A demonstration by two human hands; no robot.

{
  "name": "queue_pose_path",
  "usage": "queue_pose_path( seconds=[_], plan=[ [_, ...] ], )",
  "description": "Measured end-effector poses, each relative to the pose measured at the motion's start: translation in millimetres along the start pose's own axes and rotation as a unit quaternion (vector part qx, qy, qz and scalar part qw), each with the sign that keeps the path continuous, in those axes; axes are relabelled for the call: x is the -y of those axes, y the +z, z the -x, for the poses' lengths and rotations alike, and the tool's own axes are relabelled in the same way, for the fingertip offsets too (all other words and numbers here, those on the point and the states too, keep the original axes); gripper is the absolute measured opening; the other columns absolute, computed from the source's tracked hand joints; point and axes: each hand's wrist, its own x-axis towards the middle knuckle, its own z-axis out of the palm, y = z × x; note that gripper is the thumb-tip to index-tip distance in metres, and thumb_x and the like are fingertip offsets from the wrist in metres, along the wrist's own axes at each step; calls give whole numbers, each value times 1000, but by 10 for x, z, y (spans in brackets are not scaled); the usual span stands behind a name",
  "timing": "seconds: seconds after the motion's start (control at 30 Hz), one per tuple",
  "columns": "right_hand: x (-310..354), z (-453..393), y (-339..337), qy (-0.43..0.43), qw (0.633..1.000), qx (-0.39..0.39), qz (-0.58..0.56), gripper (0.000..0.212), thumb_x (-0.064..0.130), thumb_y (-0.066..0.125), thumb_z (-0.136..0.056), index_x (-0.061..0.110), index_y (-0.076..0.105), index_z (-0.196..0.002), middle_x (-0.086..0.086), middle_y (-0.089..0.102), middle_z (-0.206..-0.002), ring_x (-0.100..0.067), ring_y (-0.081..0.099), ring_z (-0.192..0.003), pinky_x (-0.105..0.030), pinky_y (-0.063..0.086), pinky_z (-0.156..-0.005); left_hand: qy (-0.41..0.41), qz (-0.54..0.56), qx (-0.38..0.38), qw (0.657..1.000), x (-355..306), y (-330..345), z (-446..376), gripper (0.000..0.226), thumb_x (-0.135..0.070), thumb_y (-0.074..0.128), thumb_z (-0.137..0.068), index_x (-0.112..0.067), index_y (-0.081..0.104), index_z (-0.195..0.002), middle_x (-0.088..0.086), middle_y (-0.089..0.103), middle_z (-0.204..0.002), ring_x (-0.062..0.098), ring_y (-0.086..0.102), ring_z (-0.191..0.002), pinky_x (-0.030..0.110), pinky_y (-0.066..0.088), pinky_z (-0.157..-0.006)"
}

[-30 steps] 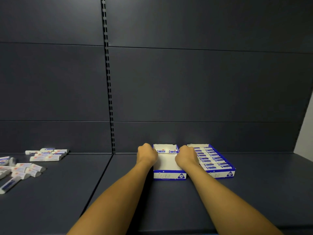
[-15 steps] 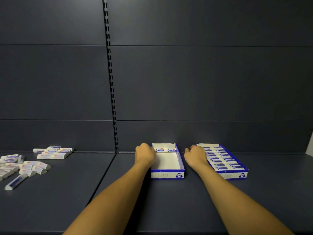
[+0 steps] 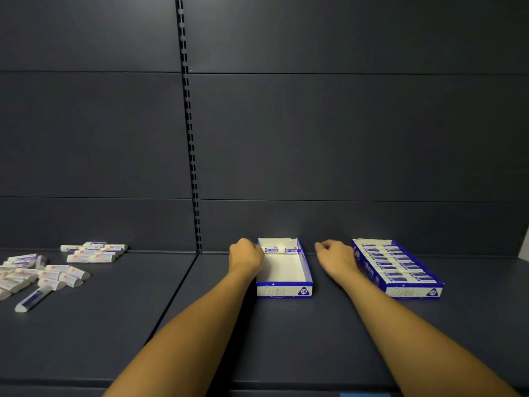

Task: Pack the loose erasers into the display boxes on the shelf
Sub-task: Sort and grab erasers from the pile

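Erasers [image 3: 43, 270] lie loose in a heap toward the shelf's [image 3: 286, 339] left edge, well apart from the two boxes near its back edge. The open box [image 3: 283, 270] holds only two erasers against its far wall; the full box [image 3: 398, 266] stands to its right. The left hand [image 3: 246, 255] is curled at the open box's left wall, and I cannot tell whether it grips the wall or only rests there. The right hand [image 3: 336, 257] hangs loosely curled between the boxes, holding nothing. Each eraser looks light, small and firm in a slick wrapper, so a pinch across the long sides should serve. The card box looks thin and easily dented or pushed about, so it wants steadying at its walls.
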Motion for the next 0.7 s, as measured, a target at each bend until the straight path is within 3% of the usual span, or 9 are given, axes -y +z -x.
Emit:
queue_pose_path(
  seconds=[0.13, 0.23, 0.37, 0.47, 0.57, 0.7],
  plan=[
    [151, 134, 130, 6, 996, 46, -72, 38, 33, 52, -103, 0, 71, -104, -12, 72, -109, -22, 65, -87, -32, 54, -73, -8, 18, 8, 1000, -24, 31, 21, 29, -21, 51, -101, 0, 69, -94, 14, 70, -101, 21, 61, -71, 26, 41, -49],
    [162, 161, 141, 19, 997, 57, -53, 29, 24, 52, -103, 1, 70, -107, -11, 69, -115, -18, 64, -86, -22, 48, -57, -8, 24, 19, 999, -47, 25, 29, 31, -25, 51, -102, -2, 71, -100, 13, 70, -105, 24, 63, -80, 30, 47, -61],
    [217, 189, 36, 22, 999, 29, -24, 33, 29, 50, -104, 4, 70, -113, -11, 66, -122, -21, 61, -93, -29, 48, -74, 3, 15, 18, 1000, -43, -101, 14, 38, -31, 45, -106, -1, 67, -104, 14, 67, -106, 26, 62, -85, 32, 49, -70],
    [287, 214, -115, 21, 1000, -5, -8, 34, 29, 50, -103, 6, 69, -119, -13, 65, -122, -28, 63, -102, -33, 49, -82, 19, -15, 5, 1000, 30, -334, -13, 32, -21, 46, -102, -2, 60, -81, 12, 62, -89, 21, 55, -67, 28, 42, -58],
    [391, 240, -209, -5, 1000, -22, 18, 29, 27, 51, -102, 7, 70, -112, -7, 63, -104, -22, 57, -87, -32, 48, -80, 45, -52, 2, 998, 169, -627, -57, 32, -14, 46, -97, -5, 48, -66, 11, 54, -74, 21, 45, -56, 26, 36, -52],
    [609, 381, -194, -54, 996, -17, 63, 25, 21, 53, -99, 4, 68, -109, -12, 65, -105, -26, 60, -90, -35, 52, -79, 86, -101, 13, 991, 376, -1041, 20, 23, -14, 46, -97, -7, 51, -76, 14, 55, -78, 24, 46, -62, 35, 42, -60]
  ],
)
